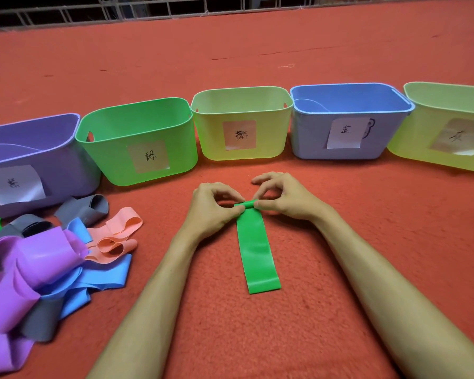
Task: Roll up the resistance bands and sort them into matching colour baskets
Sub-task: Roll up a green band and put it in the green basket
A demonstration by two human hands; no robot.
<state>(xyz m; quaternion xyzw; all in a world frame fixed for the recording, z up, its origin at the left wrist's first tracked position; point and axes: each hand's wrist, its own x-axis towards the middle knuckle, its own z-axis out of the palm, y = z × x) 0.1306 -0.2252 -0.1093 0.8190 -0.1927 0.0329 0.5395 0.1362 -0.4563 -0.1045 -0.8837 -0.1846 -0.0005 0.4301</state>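
Red carpet [340,64] is spread beneath both hands, and a row of five labelled baskets [208,143] is set just beyond them. A green band [257,253] is laid flat between the forearms. Its far end is pinched by the left hand [212,203] and the right hand [282,196], with only a first small turn rolled. The green basket [110,157], beyond and left of the left hand, is judged its destination. A loose pile of bands [52,263], well left of that hand, is left unrolled, and no rolled band is seen in any basket.
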